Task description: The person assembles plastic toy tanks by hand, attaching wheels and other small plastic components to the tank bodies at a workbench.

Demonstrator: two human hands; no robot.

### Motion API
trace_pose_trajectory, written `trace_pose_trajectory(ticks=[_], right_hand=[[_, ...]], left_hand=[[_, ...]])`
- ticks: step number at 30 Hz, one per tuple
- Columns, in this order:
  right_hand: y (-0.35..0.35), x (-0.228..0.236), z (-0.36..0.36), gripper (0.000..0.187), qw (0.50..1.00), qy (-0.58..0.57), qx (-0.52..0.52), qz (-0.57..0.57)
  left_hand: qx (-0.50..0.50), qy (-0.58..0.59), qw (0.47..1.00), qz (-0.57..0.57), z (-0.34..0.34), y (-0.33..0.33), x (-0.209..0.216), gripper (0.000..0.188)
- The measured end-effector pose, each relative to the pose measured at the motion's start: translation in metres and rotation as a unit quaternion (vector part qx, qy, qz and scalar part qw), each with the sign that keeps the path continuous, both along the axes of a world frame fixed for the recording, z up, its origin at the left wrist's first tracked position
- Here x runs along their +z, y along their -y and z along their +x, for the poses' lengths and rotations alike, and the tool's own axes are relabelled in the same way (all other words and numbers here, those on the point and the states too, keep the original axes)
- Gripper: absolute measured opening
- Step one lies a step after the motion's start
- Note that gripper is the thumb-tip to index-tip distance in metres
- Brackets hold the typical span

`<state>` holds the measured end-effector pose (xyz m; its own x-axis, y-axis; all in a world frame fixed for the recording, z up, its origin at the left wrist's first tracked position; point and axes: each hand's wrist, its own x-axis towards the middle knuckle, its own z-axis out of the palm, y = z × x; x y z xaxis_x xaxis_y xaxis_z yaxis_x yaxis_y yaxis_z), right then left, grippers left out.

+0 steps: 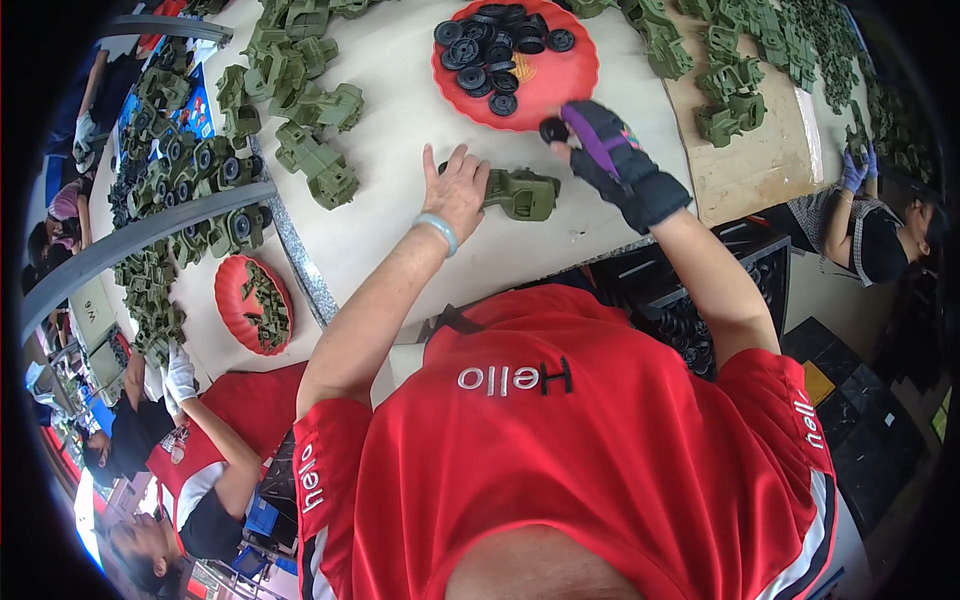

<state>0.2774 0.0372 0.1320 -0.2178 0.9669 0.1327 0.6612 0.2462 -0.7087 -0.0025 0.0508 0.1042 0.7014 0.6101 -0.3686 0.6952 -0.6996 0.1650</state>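
Olive-green toy car body (528, 194) lies on the pale counter (390, 70), in front of the person and below a red scalloped plate (553, 88). The bare left hand (460, 190), with a pale bangle (438, 232) at its wrist, grasps the left end of this body, its index finger sticking out straight. The right hand (618, 165), in a black and purple glove, pinches a black wheel (552, 129) by the plate's lower rim, apart from the car body; whether wheel and rim touch, I cannot tell. More black wheels (490, 50) lie in the plate, mostly heaped toward its left. Other green bodies (315, 165) lie at the upper left, and another group (732, 95) rests on a cardboard sheet (760, 168) to the right. Farther left, a red dish (228, 290) holds small green parts (268, 310), near a co-worker's white-gloved hand (180, 375).
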Motion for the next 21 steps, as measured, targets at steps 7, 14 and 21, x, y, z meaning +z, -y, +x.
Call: trace_pose_trajectory(ticks=[7,14,21], right_hand=[[0.052,0.009,-0.016,0.042,0.987,0.035,0.100,-0.125],[0.042,0.028,-0.035,0.050,0.975,0.084,0.158,-0.132],[0.045,0.038,-0.057,0.051,0.934,0.146,0.271,-0.179]], left_hand=[[0.111,0.092,0.989,0.018,-0.022,0.061,-0.004,0.075],[0.104,0.178,0.978,0.043,-0.036,0.109,-0.015,0.083],[0.108,0.188,0.975,0.057,-0.038,0.109,-0.015,0.069]])
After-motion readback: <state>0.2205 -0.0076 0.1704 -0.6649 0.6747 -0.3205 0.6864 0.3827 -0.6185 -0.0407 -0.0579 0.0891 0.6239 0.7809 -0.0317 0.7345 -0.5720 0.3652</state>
